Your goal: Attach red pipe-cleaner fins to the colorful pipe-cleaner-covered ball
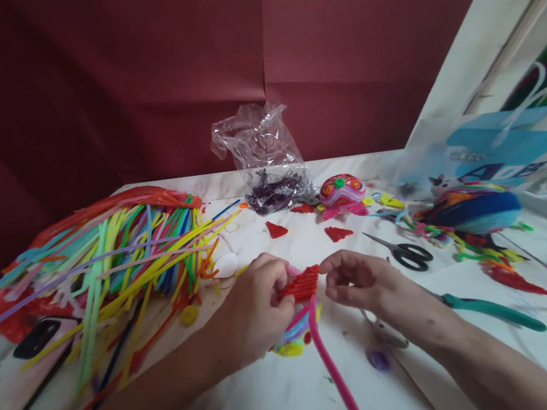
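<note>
My left hand (266, 300) pinches a ridged red piece of pipe cleaners (304, 284) between thumb and fingers. A long pink pipe cleaner (330, 359) runs from its lower edge down toward the bottom of the view. At the red piece's right corner, my right hand (364, 280) has its thumb and index finger curved and apart, with nothing visible between them. Whether its fingertip touches the piece I cannot tell. Under my left hand, a colourful pipe-cleaner item (291, 342) in blue and yellow is partly hidden.
Left lies a heap of pipe cleaners (128, 251) beside a phone (36, 337). Behind are a clear plastic bag (266, 145), a pink pipe-cleaner figure (342, 192) and red triangular pieces (338, 233). Right are black-handled scissors (408, 256), green-handled pliers (494, 312) and a blue multicoloured bundle (481, 212).
</note>
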### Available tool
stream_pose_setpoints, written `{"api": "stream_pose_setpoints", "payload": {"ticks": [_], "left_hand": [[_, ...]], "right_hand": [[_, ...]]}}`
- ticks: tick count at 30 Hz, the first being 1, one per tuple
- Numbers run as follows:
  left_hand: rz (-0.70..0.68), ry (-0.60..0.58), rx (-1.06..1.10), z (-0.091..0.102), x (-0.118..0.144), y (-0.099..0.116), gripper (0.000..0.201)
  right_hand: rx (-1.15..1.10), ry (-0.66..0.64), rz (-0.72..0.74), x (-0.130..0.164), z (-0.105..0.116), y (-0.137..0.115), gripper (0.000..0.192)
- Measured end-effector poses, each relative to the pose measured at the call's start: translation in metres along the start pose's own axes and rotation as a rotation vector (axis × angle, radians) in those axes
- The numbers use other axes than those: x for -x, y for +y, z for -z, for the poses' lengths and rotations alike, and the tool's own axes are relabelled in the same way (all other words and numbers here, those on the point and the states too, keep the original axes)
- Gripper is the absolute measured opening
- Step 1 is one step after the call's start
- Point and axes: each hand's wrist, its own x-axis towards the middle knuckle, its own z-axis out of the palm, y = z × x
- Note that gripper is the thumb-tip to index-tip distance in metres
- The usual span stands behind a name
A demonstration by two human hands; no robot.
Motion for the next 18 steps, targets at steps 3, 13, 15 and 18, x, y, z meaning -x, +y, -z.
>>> {"api": "stream_pose_setpoints", "payload": {"ticks": [3, 13, 15, 18], "left_hand": [[-0.011, 0.014, -0.001, -0.001, 0.0, -0.003, 0.021], [-0.03, 0.011, -0.02, -0.002, 0.0, 0.002, 0.022], [-0.033, 0.008, -0.017, -0.002, 0.0, 0.003, 0.023], [-0.036, 0.012, -0.017, -0.002, 0.001, 0.004, 0.026]], "right_hand": [[0.017, 0.109, 0.015, 0.005, 0.003, 0.0, 0.022], [0.235, 0.231, 0.437, 0.029, -0.037, 0.002, 0.009], [0.311, 0.175, 0.529, 0.029, -0.036, 0.003, 0.014], [0.403, 0.141, 0.57, 0.024, -0.034, 0.009, 0.018]]}}
